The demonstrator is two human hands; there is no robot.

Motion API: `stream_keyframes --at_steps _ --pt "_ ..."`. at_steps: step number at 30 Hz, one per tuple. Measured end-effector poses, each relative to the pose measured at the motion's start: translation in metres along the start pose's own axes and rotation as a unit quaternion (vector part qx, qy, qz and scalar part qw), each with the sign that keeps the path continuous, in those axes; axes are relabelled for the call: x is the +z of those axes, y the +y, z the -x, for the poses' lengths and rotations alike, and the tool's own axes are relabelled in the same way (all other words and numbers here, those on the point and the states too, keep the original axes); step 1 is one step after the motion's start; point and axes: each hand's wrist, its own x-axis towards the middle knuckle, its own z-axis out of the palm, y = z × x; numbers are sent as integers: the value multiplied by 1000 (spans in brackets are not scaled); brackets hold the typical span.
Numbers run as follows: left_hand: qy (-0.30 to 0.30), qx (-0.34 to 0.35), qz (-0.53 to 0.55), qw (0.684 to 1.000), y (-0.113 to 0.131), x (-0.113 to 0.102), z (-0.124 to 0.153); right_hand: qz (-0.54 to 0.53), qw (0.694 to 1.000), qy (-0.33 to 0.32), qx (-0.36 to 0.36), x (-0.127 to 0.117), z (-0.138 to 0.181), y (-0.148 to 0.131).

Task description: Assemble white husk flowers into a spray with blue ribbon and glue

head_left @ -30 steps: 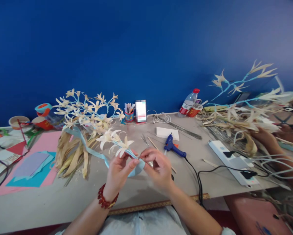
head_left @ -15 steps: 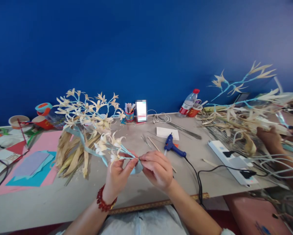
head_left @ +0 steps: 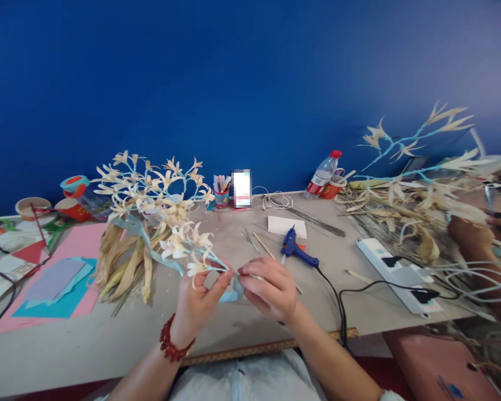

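Note:
A small spray of cream artificial flowers [head_left: 198, 240] with light-blue wrapped stems lies in my left hand [head_left: 200, 298], its thumb and fingers closed round the stems. The blooms point up and to the left. Close beside it, my right hand [head_left: 271, 287] pinches the lower stem end; its fingertips partly hide the grip. A light-blue strip of tape [head_left: 231, 294] hangs in a loop below the fingertips. More of this pale tape [head_left: 150, 252] trails at the left, behind the blooms. Whether the right fingers also hold tape, I cannot tell.
A blue glue gun [head_left: 297, 249] lies right of my hands, its cord running to a white power strip [head_left: 396, 278]. Dried husks [head_left: 129, 262] and a larger flower branch [head_left: 150, 184] are at left. Another person's hand [head_left: 470, 239] works among husks at right.
My left hand and the flower spray have shifted slightly left and down. The tape loop now hangs differently between the hands. At right, the other person's hand has moved a little to the right.

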Motion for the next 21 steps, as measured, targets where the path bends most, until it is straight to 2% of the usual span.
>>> stream_keyframes --at_steps 3,6,9,18,21 --pt "7 -22 -26 999 1 2 1 72 996 1 -50 -2 0 -1" --pt "2 -15 -69 998 3 2 2 79 994 -14 -79 -3 0 -2" --pt "-1 -11 -76 997 4 2 2 70 995 -17 -67 -2 -1 -2" --pt "-27 -31 13 999 4 3 3 14 1000 3 -28 1 0 -2" --pt "-18 -16 23 999 4 2 4 -2 1000 9 -11 2 1 -2"
